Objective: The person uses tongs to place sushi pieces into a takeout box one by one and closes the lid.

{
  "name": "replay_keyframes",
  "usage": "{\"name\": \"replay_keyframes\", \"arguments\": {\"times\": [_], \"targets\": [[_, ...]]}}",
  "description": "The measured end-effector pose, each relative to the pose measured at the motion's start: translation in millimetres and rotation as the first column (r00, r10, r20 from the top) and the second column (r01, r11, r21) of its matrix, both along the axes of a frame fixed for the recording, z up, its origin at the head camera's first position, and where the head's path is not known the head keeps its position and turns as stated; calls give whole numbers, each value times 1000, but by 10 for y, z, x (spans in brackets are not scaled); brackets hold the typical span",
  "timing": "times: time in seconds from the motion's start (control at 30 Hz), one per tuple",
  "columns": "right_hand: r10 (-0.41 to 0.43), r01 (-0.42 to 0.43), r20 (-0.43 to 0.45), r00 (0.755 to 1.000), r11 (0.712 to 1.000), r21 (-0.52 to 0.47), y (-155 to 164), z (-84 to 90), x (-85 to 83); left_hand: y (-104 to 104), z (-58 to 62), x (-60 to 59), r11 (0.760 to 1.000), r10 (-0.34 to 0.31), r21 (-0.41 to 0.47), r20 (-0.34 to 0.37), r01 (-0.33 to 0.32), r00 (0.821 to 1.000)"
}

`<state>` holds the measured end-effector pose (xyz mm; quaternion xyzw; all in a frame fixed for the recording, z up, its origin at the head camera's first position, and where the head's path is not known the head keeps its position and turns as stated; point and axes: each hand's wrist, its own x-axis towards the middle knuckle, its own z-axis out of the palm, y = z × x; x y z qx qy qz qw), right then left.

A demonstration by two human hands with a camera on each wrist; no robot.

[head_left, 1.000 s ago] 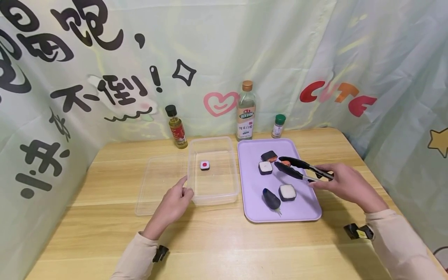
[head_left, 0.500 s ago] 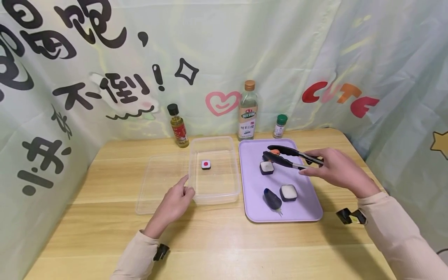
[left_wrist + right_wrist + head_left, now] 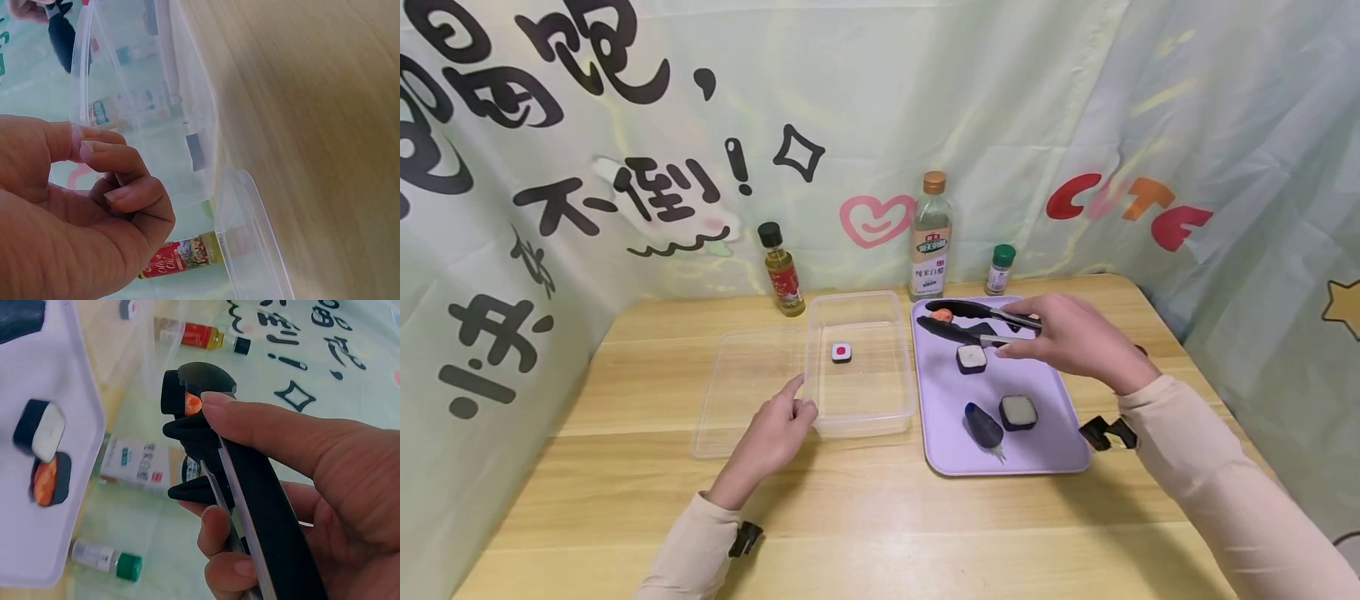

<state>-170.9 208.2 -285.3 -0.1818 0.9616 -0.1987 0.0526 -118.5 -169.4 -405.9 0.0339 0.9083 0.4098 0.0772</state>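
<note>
My right hand (image 3: 1071,333) grips black-tipped tongs (image 3: 973,321). Between the tong tips is a toy sushi piece with an orange top (image 3: 941,316), held above the far left part of the lilac tray (image 3: 940,433). My left hand (image 3: 775,429) pinches the near left rim of a clear plastic container (image 3: 865,427); in the left wrist view its fingers (image 3: 147,194) are curled. Inside the container lies a small white sushi piece with a red centre (image 3: 841,352). On the tray are two white-topped sushi pieces (image 3: 1018,412), a dark eggplant (image 3: 983,427) and another orange sushi piece (image 3: 45,481).
A clear lid (image 3: 745,392) lies left of the container. Behind stand an olive oil bottle (image 3: 785,279), a tall vinegar bottle (image 3: 931,250) and a green-capped shaker (image 3: 999,271). A printed curtain (image 3: 1000,100) hangs along the table's back and sides.
My right hand has moved left and slightly away from me, and the tongs have carried the orange-topped sushi piece to the tray's far left corner. My left hand has stayed at the container.
</note>
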Motion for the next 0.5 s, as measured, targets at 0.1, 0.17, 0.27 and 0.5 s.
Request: {"name": "replay_keyframes", "arguments": {"times": [0.1,0.17,0.27,0.5], "targets": [[18,-18,14,1000,1000,-2,-112,28,-33,-7,-3,0,1000,3,0,7,-3,1000],[31,-31,23,999,1000,-3,-185,40,-51,-10,-3,0,1000,4,1,9,-4,1000],[53,-54,29,998,999,0,-295,41,-83,-11,-7,-1,1000,3,3,10,-3,1000],[88,-89,40,995,996,18,-539,-1,-153,-9,-11,-2,1000,4,8,15,-4,1000]]}}
